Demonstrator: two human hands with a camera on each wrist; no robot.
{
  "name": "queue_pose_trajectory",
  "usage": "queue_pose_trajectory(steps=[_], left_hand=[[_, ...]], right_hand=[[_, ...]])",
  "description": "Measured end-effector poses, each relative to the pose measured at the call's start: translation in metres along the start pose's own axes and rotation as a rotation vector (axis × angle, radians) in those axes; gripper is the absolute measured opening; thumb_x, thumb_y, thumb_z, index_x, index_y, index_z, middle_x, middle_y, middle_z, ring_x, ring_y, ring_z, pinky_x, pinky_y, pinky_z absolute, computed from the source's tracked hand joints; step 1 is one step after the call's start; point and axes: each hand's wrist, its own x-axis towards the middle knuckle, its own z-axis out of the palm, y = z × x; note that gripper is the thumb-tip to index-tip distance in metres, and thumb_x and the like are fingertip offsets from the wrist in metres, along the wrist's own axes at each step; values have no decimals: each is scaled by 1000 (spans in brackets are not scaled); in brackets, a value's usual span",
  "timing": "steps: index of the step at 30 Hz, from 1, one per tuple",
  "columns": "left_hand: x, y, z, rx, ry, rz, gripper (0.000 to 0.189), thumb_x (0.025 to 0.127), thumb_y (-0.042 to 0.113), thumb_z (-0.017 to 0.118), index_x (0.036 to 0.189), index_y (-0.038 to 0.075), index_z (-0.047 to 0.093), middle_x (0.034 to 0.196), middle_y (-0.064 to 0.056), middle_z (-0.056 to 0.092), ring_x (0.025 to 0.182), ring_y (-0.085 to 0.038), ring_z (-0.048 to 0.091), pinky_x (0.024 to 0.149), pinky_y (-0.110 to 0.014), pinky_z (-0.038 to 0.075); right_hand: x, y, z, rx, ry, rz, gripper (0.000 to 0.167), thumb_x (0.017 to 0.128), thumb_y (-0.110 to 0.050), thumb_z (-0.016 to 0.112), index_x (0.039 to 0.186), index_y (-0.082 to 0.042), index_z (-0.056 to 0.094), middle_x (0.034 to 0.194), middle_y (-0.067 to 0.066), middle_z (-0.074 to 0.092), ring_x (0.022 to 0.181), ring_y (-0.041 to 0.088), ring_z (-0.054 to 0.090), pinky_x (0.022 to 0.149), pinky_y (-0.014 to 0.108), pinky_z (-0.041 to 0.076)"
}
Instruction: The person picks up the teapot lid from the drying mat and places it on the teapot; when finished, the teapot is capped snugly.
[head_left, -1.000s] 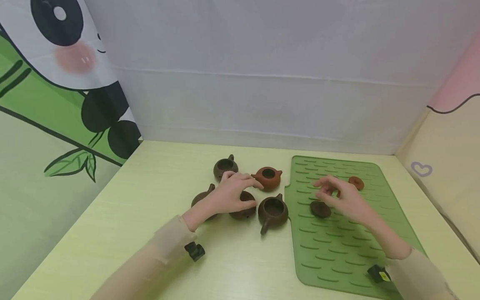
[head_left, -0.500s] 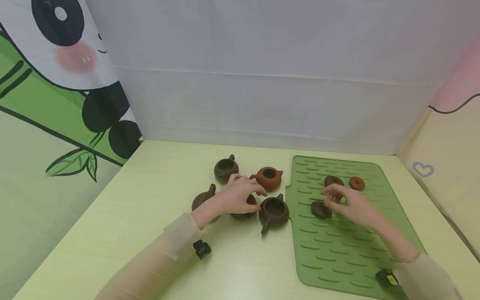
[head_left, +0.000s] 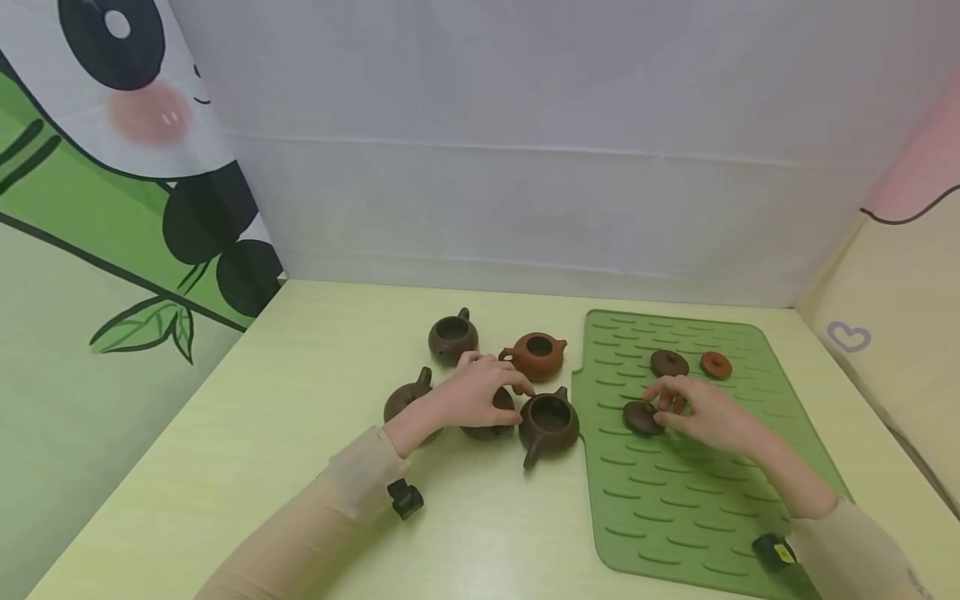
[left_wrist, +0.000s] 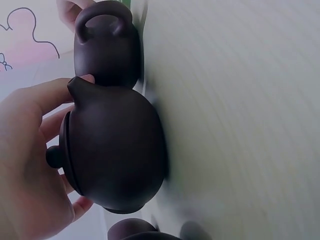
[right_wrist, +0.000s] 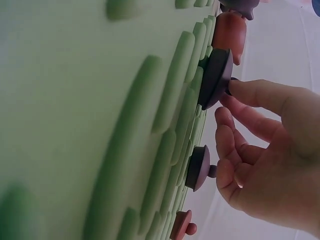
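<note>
In the head view my left hand (head_left: 480,393) curves over a dark brown teapot (head_left: 498,415). The left wrist view shows this teapot (left_wrist: 117,145) with its lid on, my palm facing the knob and a fingertip at the spout. On the green mat, my right hand (head_left: 705,412) has thumb and fingertip at the knob of a dark teapot lid (head_left: 637,419); the right wrist view shows this lid (right_wrist: 216,80) low over the ridges. Farther back lie another dark lid (head_left: 670,364) and a reddish-brown lid (head_left: 716,365).
Beside my left hand are a lidless dark teapot (head_left: 549,425), a lidless reddish teapot (head_left: 536,358) and another lidless dark one (head_left: 453,340) at the back. A further teapot (head_left: 405,402) is partly hidden by my left wrist. The ridged green mat (head_left: 637,517) covers the table's right side.
My right hand has come nearer and slightly right, uncovering the far dark lid and pinching the near one's knob. My left hand shifted slightly right, then stayed.
</note>
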Motion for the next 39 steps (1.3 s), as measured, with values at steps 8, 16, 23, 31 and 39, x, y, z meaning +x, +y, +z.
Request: queue_pose_trajectory(steps=[8,16,23,31,39], left_hand=[[0,-2,1,-19,1,1,32,84,36,77,115,30,70,110,8,70,111,-18,58,106,-56,29],[-1,-2,0,-36,5,0,33,84,36,78,115,31,70,110,9,70,112,-16,59,107,-57,28],[-2,-1,-2,-46,2,-1,34,84,36,78,116,30,70,111,9,70,112,-17,58,107,-57,27],[-2,0,-3,-47,9,0,34,83,36,79,116,30,70,110,10,71,112,-16,59,107,-57,28],[-2,0,-3,-42,8,-3,34,83,36,79,116,31,70,110,10,70,112,-15,60,108,-58,28]], right_hand=[[3,0,0,8,-16,16,16,92,-13,69,106,-8,65,90,-1,62,78,4,51,63,23,43],[3,1,0,9,-9,-3,12,92,-13,68,103,-11,64,86,-2,61,75,4,51,63,23,44],[4,-5,-2,23,10,-11,11,92,-14,69,101,-14,64,83,-3,58,73,5,49,59,23,42],[5,-12,-2,18,28,2,11,92,-18,70,102,-17,65,85,-3,57,74,6,49,59,24,42],[7,-18,-3,2,28,-2,11,92,-20,71,101,-18,65,85,-4,58,75,6,50,61,23,42]])
